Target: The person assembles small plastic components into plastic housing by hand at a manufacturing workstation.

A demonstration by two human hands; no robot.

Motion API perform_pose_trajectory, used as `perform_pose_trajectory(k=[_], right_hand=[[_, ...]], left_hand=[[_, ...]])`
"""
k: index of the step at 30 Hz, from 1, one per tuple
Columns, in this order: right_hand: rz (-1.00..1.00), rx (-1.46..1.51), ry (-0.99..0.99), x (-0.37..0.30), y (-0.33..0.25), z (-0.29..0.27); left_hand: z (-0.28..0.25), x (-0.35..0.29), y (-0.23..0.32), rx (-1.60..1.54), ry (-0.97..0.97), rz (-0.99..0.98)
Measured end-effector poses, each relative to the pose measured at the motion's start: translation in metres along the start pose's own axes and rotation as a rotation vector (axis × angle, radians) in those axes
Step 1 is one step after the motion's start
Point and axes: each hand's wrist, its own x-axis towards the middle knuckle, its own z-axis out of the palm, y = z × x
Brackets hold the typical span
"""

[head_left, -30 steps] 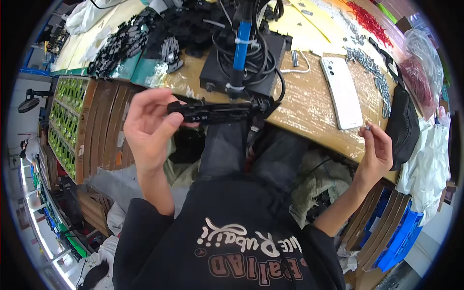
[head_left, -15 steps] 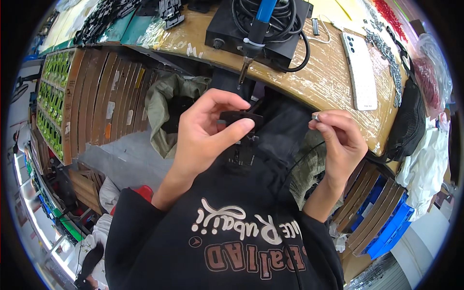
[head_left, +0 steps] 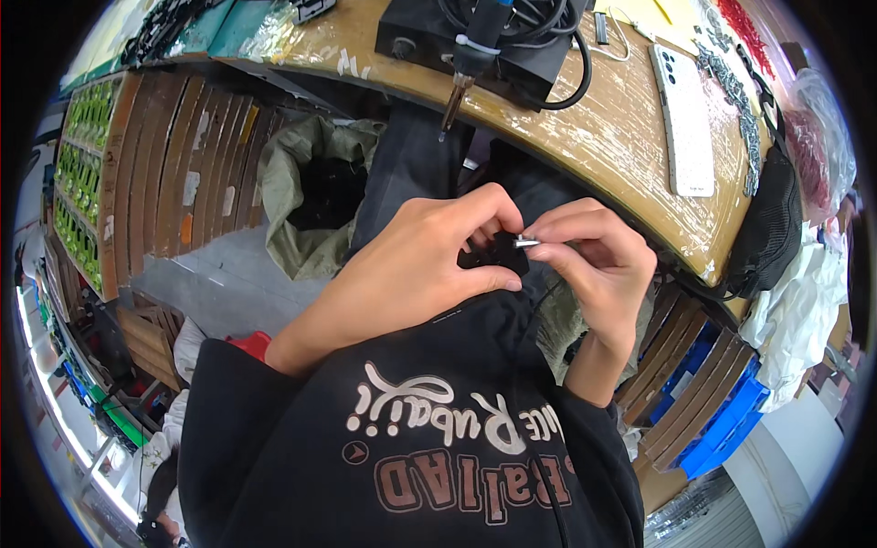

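In front of my chest, my left hand (head_left: 416, 251) holds a small black plastic part (head_left: 502, 260) between thumb and fingers. Most of that part is hidden by the hand. A tiny silver metal piece (head_left: 526, 243) is pinched by the thumb and fingertips of my right hand (head_left: 603, 260). It meets the edge of the black part; whether it sits inside cannot be seen. Beyond the hands, a soldering iron (head_left: 466, 68) with a blue handle points its tip down over the table's front edge.
On the brown table (head_left: 612, 137) stand a black box (head_left: 411, 41) with coiled cable, a white phone (head_left: 683, 119) and a heap of small metal pieces (head_left: 734, 87). An open green sack (head_left: 283, 210) stands below, between stacked trays (head_left: 174, 173) and a blue crate (head_left: 726, 425).
Both hands have come together: my left hand moved right with the black part, and my right hand brought the metal piece left against it. The view has shifted slightly.
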Motion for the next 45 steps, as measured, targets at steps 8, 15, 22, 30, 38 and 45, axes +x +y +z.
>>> perform_pose_trajectory(k=[8,15,22,30,38,45], right_hand=[[0.016,-0.125,-0.060,-0.014,0.018,-0.009],[0.035,-0.162,0.032,-0.019,0.025,-0.007],[-0.036,-0.169,0.176,-0.025,0.030,0.000],[-0.156,-0.221,0.249,-0.031,0.031,0.006],[-0.179,-0.294,0.240,-0.031,0.036,0.011],[-0.114,-0.310,0.312,-0.030,0.035,0.017]], left_hand=[[0.004,-0.001,-0.012,0.090,-0.022,0.102],[0.015,-0.002,-0.007,0.123,0.106,0.069],[0.020,0.000,-0.007,0.168,0.156,0.197],[0.023,-0.001,-0.006,0.197,0.178,0.256],[0.022,-0.001,-0.007,0.272,0.170,0.302],[0.021,-0.003,-0.011,0.376,0.127,0.317]])
